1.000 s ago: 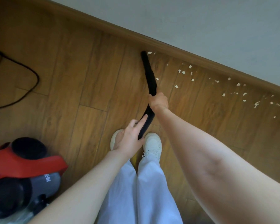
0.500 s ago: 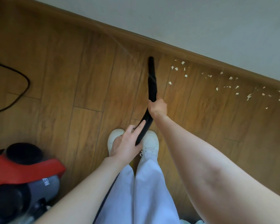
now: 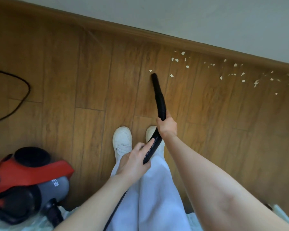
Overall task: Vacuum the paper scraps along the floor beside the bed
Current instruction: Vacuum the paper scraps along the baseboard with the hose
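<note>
Head view, sweep in progress. Your right hand [image 3: 167, 126] is wrapped around the black ribbed vacuum hose [image 3: 160, 104] just behind its nozzle, fingers curled fully round it. Your left hand [image 3: 133, 161] supports the same hose lower down, index finger laid straight along it and the remaining fingers curled underneath, above your white trousers [image 3: 150, 189]. The nozzle tip [image 3: 154, 75] points toward the skirting board [image 3: 140, 33] and lies between two outlying paper scraps: one [image 3: 150, 70] just beyond it, another [image 3: 171, 75] just to its right. The main trail of paper scraps [image 3: 232, 72] runs rightward along the wooden floor [image 3: 73, 72] close to the skirting board and appears uncollected. The red and grey canister vacuum [image 3: 28, 180] sits at lower left, its power cord [image 3: 15, 90] looping over the floor at far left.

Judged step: clearing the near end of the trail. The next move calls for you to nudge the tip onto the two nearest scraps, then carry it rightward along the skirting board, keeping the mouth low to the floor. You will probably need to step right, with your left hand feeding out slack so the hose does not drag the canister.
</note>
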A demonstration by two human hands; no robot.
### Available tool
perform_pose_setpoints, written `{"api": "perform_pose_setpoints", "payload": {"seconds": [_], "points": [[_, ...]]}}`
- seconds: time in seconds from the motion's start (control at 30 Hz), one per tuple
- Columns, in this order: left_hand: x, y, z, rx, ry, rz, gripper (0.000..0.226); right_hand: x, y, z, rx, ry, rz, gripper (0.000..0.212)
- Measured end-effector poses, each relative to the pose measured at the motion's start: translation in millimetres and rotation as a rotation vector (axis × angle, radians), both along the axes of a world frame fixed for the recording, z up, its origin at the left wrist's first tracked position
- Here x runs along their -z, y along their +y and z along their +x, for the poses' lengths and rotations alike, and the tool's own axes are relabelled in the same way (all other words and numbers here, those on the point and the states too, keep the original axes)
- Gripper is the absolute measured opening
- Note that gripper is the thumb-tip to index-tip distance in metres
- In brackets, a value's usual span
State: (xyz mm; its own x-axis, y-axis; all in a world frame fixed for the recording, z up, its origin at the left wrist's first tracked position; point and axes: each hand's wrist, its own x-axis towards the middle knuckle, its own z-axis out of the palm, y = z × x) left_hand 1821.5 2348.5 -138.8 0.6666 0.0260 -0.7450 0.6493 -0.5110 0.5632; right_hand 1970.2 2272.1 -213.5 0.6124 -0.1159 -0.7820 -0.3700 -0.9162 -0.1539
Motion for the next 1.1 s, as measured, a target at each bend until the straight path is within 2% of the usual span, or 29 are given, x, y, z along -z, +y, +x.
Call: {"api": "perform_pose_setpoints", "payload": {"seconds": [0.27, 0.4, 0.57, 0.8, 0.97, 1.1], "points": [[10.5, -26.5, 45.5, 0.151, -0.085, 0.010, 0.071, 4.7, -56.0, 34.5, 0.281, -0.075, -0.022, 0.053], [12.5, -28.0, 47.3, 0.140, -0.082, 0.026, 0.075, 4.0, -48.3, 42.6, 0.211, -0.050, 0.038, 0.050], [4.2, -13.8, 19.4, 0.019, -0.059, 0.037, 0.077, 2.2, -11.1, 23.7, 0.003, -0.015, 0.081, 0.043], [-3.3, 9.3, -6.7, -0.174, -0.019, 0.036, 0.076, 3.1, 37.8, 0.9, -0.136, 0.049, 0.116, 0.057], [0.8, 12.3, 10.3, -0.117, -0.044, 0.070, 0.077, 4.5, 36.0, 18.0, -0.101, 0.014, 0.105, 0.054], [7.6, 0.3, 37.6, 0.009, -0.072, 0.074, 0.078, 8.4, 5.6, 41.4, 0.047, -0.028, 0.094, 0.048]]}}
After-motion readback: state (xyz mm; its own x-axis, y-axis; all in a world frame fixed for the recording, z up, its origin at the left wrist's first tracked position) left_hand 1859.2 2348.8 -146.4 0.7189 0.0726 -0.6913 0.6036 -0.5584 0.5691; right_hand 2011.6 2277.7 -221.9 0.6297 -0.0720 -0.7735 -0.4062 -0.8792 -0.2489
